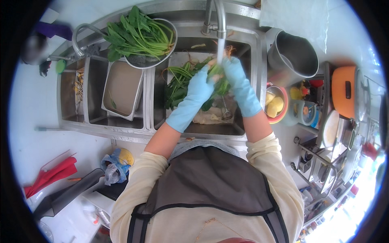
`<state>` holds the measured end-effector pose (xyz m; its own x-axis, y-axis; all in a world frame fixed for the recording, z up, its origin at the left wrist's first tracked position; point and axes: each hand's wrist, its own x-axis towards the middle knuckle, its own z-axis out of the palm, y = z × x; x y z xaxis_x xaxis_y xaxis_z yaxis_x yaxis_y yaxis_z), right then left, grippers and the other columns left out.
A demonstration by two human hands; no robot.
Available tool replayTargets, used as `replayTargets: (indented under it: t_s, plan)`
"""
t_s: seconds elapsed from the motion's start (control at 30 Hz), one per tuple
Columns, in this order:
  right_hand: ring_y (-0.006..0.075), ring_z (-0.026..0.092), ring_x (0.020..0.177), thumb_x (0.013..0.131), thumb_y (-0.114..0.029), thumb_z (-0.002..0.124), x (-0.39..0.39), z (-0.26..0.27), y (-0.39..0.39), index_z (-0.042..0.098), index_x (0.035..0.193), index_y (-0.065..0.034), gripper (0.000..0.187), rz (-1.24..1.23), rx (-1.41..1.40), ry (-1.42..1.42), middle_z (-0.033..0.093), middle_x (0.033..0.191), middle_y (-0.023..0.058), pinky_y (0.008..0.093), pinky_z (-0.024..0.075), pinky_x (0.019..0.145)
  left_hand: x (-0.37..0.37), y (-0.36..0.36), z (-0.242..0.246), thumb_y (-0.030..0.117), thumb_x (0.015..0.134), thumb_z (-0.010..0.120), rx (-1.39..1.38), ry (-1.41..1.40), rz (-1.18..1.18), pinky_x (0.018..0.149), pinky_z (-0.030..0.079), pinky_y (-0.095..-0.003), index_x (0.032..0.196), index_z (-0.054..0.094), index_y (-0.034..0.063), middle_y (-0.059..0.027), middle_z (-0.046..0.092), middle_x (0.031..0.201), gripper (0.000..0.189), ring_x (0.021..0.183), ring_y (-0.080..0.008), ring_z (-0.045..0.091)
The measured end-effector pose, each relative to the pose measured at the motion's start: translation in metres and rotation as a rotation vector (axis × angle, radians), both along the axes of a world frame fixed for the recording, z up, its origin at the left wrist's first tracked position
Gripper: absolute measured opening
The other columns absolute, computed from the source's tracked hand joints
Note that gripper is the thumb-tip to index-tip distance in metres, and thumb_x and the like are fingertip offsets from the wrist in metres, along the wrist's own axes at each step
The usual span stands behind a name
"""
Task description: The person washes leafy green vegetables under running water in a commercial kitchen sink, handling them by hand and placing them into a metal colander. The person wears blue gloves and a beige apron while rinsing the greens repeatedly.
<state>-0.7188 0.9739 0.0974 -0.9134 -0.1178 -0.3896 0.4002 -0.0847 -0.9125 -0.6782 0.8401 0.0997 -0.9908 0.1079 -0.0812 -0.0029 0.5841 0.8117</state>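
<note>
My left hand (pixel 201 84), in a pale blue glove, grips a bunch of leafy greens (pixel 216 72) from the left. From the right my right hand (pixel 234 71), gloved alike, closes on the same bunch near its reddish roots. Water (pixel 221 50) pours from the steel faucet (pixel 221 18) onto the bunch between my hands, and the fingers there are partly blurred. More leafy greens (pixel 179 88) lie below in the right sink basin (pixel 188 129). A peeler-like metal tool (pixel 226 113) and pale pieces of food (pixel 206 117) rest near that basin's front.
A steel colander (pixel 170 39) heaped with spinach-like greens (pixel 136 36) straddles the basin divider. The middle basin holds a rectangular metal pan (pixel 121 88) with murky water. At right stand a tall metal pot (pixel 293 54) and a bowl of peeled potatoes (pixel 275 106).
</note>
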Motion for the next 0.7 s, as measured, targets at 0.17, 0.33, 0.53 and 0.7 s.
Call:
replayTargets:
  t_s: [0.17,0.33,0.53,0.7]
  plan:
    - [0.0081,0.058,0.069,0.09,-0.043,0.045,0.0,0.003,0.018,0.06,0.108,-0.0006,0.049,0.338,-0.144,0.23,0.066,0.088,0.0062,0.0169,0.0425,0.052,-0.011,-0.025,-0.02,0.021,0.08,0.065,0.264,-0.121,-0.12,0.084,0.044,-0.0308,0.125,0.04,-0.0023,-0.0149,0.058,0.109,0.057,0.096,-0.0219,0.057]
    - [0.0124,0.06,0.072,0.087,-0.042,0.051,-0.007,-0.005,0.013,0.059,0.109,0.0,0.048,0.28,-0.303,0.1,0.065,0.096,0.0091,0.0195,0.0446,0.056,-0.018,-0.035,-0.024,0.03,0.08,0.065,0.883,-0.446,-0.331,0.08,0.045,-0.0265,0.123,0.041,0.0023,-0.0081,0.058,0.108,0.056,0.084,-0.0133,0.056]
    - [0.0127,0.06,0.069,0.09,-0.034,0.047,-0.01,0.002,0.003,0.06,0.099,0.0053,0.042,0.356,-0.139,0.231,0.065,0.088,0.0112,0.0232,0.0474,0.057,-0.028,-0.043,-0.017,0.034,0.082,0.062,0.897,-0.444,-0.41,0.083,0.045,-0.0285,0.128,0.036,-0.001,-0.0088,0.057,0.108,0.064,0.093,-0.0164,0.056]
    - [0.0173,0.063,0.071,0.09,-0.035,0.049,-0.012,0.01,-0.009,0.063,0.088,0.0049,0.042,0.099,-0.005,0.018,0.066,0.083,0.0131,0.0275,0.0506,0.064,-0.026,-0.033,-0.012,0.037,0.08,0.064,0.95,-0.405,-0.374,0.088,0.044,-0.0319,0.131,0.034,0.0001,-0.008,0.054,0.108,0.07,0.098,-0.019,0.054]
